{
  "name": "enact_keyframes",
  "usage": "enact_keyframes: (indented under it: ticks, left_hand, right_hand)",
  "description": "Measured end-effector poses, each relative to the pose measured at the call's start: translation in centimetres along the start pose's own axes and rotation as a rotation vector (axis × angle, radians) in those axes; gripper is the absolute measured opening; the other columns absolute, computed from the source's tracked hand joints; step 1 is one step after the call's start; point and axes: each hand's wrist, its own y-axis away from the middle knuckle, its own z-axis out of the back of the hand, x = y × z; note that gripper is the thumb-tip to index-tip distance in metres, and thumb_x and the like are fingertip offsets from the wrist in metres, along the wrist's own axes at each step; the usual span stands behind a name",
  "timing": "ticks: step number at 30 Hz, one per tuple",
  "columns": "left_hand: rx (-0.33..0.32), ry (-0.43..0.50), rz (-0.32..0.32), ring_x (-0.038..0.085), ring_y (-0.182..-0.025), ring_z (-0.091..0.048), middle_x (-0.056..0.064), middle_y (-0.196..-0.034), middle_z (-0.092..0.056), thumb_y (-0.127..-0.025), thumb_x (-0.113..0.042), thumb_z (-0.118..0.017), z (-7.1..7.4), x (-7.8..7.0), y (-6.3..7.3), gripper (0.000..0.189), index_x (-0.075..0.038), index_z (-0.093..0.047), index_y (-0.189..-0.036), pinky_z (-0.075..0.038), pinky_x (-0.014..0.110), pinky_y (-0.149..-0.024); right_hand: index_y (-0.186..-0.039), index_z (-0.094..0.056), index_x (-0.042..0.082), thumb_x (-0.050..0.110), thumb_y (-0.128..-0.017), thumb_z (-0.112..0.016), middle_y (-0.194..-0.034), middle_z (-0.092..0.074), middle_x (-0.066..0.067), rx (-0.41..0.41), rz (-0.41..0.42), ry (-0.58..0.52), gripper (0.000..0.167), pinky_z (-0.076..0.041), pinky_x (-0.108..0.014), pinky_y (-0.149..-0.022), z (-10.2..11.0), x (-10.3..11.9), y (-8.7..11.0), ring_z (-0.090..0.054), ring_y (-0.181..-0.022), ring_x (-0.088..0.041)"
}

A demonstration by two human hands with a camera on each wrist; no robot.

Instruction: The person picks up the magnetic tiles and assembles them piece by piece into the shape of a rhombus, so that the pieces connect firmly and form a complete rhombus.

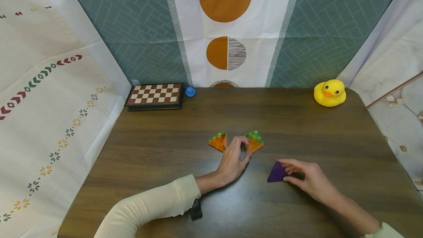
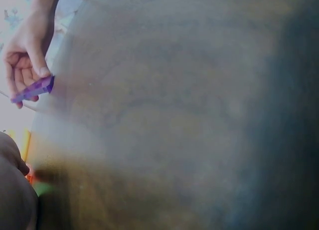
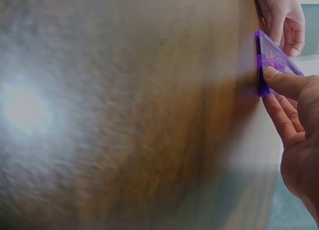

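Note:
Between the thumb and fingers of my right hand [image 1: 310, 179], a translucent purple triangular tile [image 1: 277, 172] is pinched above the table. The right wrist view shows the thumb on the face of this purple tile [image 3: 271, 65] and the fingers behind it. My left hand [image 1: 232, 161] reaches to the middle of the table. Its thumb and index finger hold the near-left side of an orange triangular tile [image 1: 255, 145], which has a green tile [image 1: 254, 135] along its far edge. Left of that hand is another orange tile [image 1: 219, 142], edged with green and partly hidden by the hand.
A brown-and-white checkered board box [image 1: 154, 94] stands at the back left, with a small blue ring [image 1: 190, 92] beside it. A yellow rubber duck [image 1: 329, 93] sits at the back right corner. Patterned cloths hang around the wooden table [image 1: 158, 146].

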Motion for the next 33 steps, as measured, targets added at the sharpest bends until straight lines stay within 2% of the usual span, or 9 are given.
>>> enact_keyframes:
  ticks: [5, 10, 21, 26, 33]
  left_hand:
    - [0.005, 0.007, 0.011, 0.020, -0.123, -0.062, 0.006, -0.131, -0.062, -0.093, -0.006, -0.083, 0.1, -0.1, 0.0, 0.041, -0.009, -0.054, -0.122, -0.053, 0.039, -0.102]
    - [0.004, 0.008, 0.012, 0.019, -0.122, -0.062, 0.005, -0.130, -0.062, -0.094, -0.006, -0.082, 0.0, -0.1, 0.0, 0.040, -0.009, -0.054, -0.122, -0.053, 0.042, -0.101]
    - [-0.012, 0.015, -0.006, 0.020, -0.121, -0.063, 0.006, -0.129, -0.063, -0.096, -0.005, -0.080, 0.0, 0.0, 0.0, 0.035, -0.008, -0.056, -0.121, -0.055, 0.037, -0.098]
    - [-0.007, 0.018, 0.000, 0.020, -0.123, -0.063, 0.006, -0.129, -0.063, -0.095, -0.003, -0.080, 0.0, 0.0, 0.0, 0.035, -0.007, -0.056, -0.121, -0.055, 0.037, -0.099]
    - [0.005, 0.012, 0.006, 0.019, -0.125, -0.062, 0.005, -0.130, -0.063, -0.096, -0.001, -0.078, 0.0, 0.1, 0.0, 0.034, -0.008, -0.056, -0.122, -0.054, 0.039, -0.102]
  right_hand:
    - [-0.117, -0.079, 0.006, -0.019, -0.069, -0.089, -0.105, -0.080, -0.010, -0.016, -0.011, 0.000, 0.054, -0.058, -0.015, -0.075, 0.4, -0.3, -0.3, -0.077, -0.086, -0.010]
    - [-0.110, -0.083, 0.009, -0.017, -0.072, -0.089, -0.102, -0.081, -0.006, -0.032, -0.030, 0.007, 0.046, -0.057, -0.014, -0.075, 0.7, -0.6, -0.7, -0.076, -0.090, -0.009]
    - [-0.102, -0.084, 0.017, -0.014, -0.077, -0.088, -0.098, -0.081, 0.004, -0.005, -0.078, 0.014, 0.040, -0.057, -0.014, -0.076, 1.1, -1.1, -1.9, -0.076, -0.089, -0.006]
    - [-0.102, -0.084, 0.018, -0.011, -0.079, -0.088, -0.099, -0.080, 0.007, 0.021, -0.100, 0.012, 0.038, -0.058, -0.016, -0.078, 1.1, -1.1, -2.6, -0.076, -0.090, -0.006]
    - [-0.104, -0.084, 0.019, -0.010, -0.080, -0.087, -0.101, -0.080, 0.009, 0.045, -0.095, 0.026, 0.037, -0.056, -0.012, -0.082, 1.0, -1.1, -3.6, -0.076, -0.091, -0.006]
